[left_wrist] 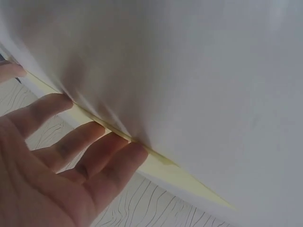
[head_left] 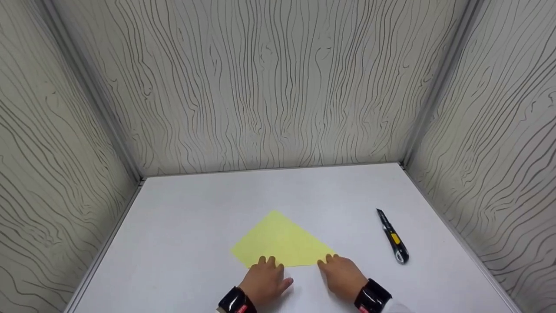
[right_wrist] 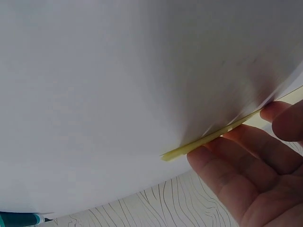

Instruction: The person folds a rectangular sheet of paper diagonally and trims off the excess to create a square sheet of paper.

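Both palms down, left hand (head_left: 264, 282) spread, right hand (head_left: 344, 277) loosely extended, fingertips at near edge of yellow paper (head_left: 280, 241)

Fingers (right_wrist: 220, 170) against yellow paper (right_wrist: 182, 151)

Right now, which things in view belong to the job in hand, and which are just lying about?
In the job:
- yellow paper
- left fingers, on its near edge
- right fingers, at its right end

Apparently just lying about:
- utility knife, untouched

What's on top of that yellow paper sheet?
The left hand and right hand touch the yellow paper sheet along its near edge; nothing else shows on it. Paper beneath them is covered.
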Tool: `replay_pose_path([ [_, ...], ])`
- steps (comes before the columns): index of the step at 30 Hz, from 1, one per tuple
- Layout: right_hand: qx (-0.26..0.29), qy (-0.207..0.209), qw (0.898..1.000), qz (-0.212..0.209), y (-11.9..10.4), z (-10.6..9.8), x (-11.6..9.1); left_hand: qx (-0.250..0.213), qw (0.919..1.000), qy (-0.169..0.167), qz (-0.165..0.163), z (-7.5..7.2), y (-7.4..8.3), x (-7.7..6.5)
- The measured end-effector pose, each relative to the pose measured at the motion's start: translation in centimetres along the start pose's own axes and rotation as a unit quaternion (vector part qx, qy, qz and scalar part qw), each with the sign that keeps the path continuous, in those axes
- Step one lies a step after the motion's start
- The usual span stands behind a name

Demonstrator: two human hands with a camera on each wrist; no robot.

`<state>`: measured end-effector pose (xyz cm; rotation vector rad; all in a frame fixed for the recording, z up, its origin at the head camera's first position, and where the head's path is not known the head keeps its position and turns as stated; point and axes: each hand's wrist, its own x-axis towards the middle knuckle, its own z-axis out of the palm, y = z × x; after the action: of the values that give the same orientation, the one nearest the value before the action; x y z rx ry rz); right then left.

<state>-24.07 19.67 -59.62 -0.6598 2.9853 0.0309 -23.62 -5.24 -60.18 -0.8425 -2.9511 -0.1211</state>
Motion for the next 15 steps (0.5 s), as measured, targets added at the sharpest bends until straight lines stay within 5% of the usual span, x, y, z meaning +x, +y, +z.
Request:
replay_pose_path([
  [8,0.005,0.007,1.0,-0.002,0.0,0.4,-0.3,-0.033,0.999,0.027,-0.01,0.1,-0.7,-0.7],
  [15,-0.004,0.046,0.998,-0.032,0.5,0.4,-0.3,-0.044,0.9988,-0.02,-0.012,-0.5,-1.2,-0.8],
])
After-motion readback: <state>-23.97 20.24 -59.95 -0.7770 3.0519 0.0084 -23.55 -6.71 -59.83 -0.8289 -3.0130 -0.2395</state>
